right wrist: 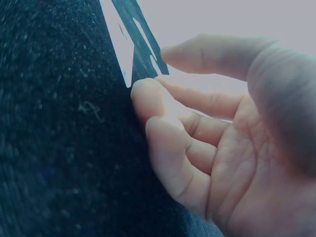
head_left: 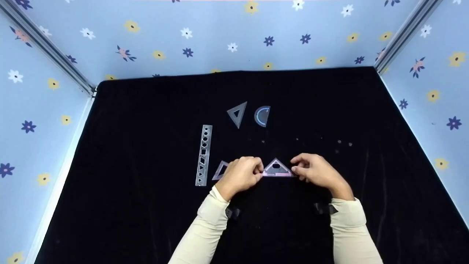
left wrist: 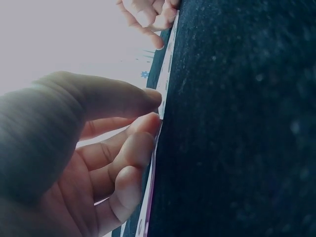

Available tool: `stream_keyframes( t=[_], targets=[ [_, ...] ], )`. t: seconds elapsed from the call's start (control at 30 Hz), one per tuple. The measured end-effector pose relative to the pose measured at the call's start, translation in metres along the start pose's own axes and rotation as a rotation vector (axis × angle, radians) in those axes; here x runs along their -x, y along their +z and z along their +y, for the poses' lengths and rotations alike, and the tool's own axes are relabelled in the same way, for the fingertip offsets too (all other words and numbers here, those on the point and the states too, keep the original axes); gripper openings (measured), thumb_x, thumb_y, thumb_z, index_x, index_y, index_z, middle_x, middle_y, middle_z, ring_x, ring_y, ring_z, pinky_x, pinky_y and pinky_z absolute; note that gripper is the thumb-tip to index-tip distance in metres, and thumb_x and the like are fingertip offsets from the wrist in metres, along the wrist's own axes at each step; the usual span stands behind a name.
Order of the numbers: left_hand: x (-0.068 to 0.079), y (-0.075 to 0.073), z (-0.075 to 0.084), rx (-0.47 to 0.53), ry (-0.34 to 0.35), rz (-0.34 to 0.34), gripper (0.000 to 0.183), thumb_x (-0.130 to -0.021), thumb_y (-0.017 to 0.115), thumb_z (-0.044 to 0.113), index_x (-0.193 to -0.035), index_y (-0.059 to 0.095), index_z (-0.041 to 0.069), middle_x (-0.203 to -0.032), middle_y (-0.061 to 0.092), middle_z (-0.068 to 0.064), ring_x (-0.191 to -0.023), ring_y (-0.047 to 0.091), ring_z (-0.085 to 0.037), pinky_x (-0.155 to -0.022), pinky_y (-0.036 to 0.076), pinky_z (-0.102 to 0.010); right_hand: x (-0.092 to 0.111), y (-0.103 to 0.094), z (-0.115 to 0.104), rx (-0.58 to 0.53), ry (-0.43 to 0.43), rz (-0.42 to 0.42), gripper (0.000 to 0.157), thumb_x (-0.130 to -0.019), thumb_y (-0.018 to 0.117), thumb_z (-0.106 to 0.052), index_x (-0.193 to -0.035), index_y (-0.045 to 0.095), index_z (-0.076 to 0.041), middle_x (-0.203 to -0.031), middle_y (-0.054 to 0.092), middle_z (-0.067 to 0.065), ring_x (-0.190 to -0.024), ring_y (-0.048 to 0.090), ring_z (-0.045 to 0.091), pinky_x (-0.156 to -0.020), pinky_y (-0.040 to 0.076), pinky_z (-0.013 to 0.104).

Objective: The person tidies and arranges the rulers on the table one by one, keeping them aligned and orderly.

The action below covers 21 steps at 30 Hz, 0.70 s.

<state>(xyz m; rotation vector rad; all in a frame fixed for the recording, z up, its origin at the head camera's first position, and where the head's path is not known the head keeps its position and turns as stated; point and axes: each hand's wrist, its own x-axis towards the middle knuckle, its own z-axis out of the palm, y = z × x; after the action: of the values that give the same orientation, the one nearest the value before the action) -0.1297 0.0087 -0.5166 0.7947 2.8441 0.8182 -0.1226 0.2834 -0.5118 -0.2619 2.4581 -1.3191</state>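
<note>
A clear triangular set square with pink markings and an oval hole lies flat between the two hands. My left hand pinches its left corner between thumb and fingertip, as the left wrist view shows. At the opposite corner is my right hand. In the right wrist view its thumb stands away from the loosely bent fingers, whose tips are beside the corner; whether they touch it I cannot tell. Another set square is partly hidden behind my left hand.
A long clear stencil ruler with cut-out shapes lies upright on the left. Further back are a grey set square and a protractor. All lie on black cloth, before flowered walls. Small pale specks dot the cloth at right.
</note>
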Motion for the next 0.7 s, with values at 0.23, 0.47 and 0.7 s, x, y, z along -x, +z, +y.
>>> stream_keyframes(
  t=[0.23,0.47,0.7],
  targets=[
    [-0.0009,-0.0008,-0.0022,0.013,-0.003,0.053,0.006,-0.082,0.074,0.020,-0.087,0.070,0.021,-0.080,0.064,0.014,-0.071,0.061,-0.008,-0.064,0.052,-0.034,0.0002,0.0001,-0.0001,-0.005,-0.007,0.002,0.025,-0.092,0.070,-0.012,-0.115,0.067,-0.002,-0.076,0.067,0.007,-0.063,0.063,0.022,-0.050,0.052,0.031],
    [-0.0010,-0.0007,-0.0042,0.018,-0.021,0.073,0.006,-0.082,0.075,0.022,-0.085,0.070,0.022,-0.079,0.064,0.014,-0.070,0.061,-0.008,-0.062,0.051,-0.033,0.0005,0.0007,-0.0004,0.001,-0.001,0.004,0.025,-0.092,0.069,-0.012,-0.115,0.067,-0.003,-0.077,0.067,0.007,-0.063,0.063,0.022,-0.049,0.052,0.031],
    [-0.0017,-0.0021,-0.0046,0.014,-0.045,0.123,0.004,-0.085,0.073,0.024,-0.086,0.069,0.022,-0.078,0.063,0.014,-0.069,0.060,-0.009,-0.061,0.051,-0.035,-0.0001,0.0005,0.0002,0.000,-0.005,0.006,0.025,-0.094,0.067,-0.014,-0.116,0.067,-0.002,-0.076,0.067,0.008,-0.063,0.063,0.022,-0.050,0.052,0.031]
  ],
)
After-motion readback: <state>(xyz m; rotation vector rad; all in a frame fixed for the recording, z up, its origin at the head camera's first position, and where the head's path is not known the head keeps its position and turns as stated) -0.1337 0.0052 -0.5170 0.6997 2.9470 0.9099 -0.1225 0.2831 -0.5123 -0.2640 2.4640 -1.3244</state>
